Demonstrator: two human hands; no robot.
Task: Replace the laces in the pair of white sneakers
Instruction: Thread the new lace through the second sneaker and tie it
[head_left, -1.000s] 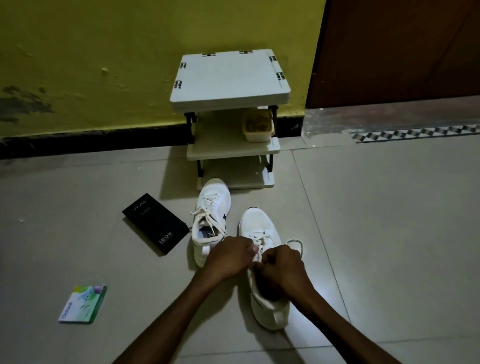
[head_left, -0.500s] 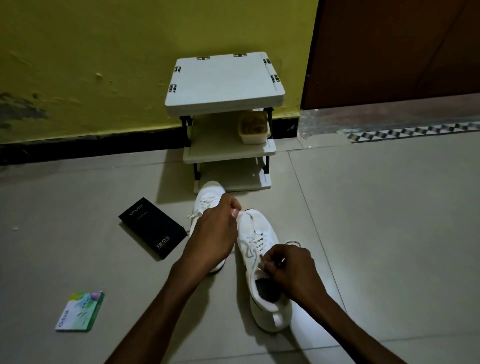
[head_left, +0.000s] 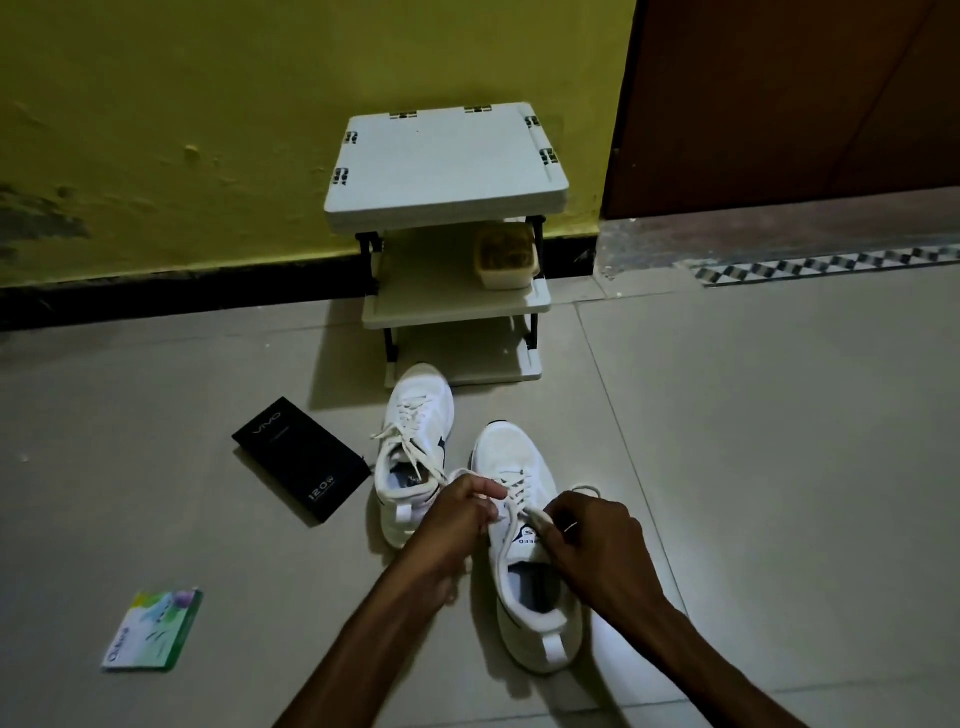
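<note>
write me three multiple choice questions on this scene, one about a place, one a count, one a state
1. Where does the black rectangular box lie?
A) on the tiled floor, left of the farther white sneaker
B) on the rack's top
C) inside a shoe

2. How many tiers has the white plastic rack?
A) two
B) three
C) five

3. What are the left hand and right hand doing?
A) lying flat on the floor
B) pinching the white lace of the nearer white sneaker
C) lifting the box

Answers: 1 A, the box sits on tile beside that shoe. 2 B, top, middle and bottom boards show. 3 B, fingers of both hands curl round lace strands above its tongue.
</note>
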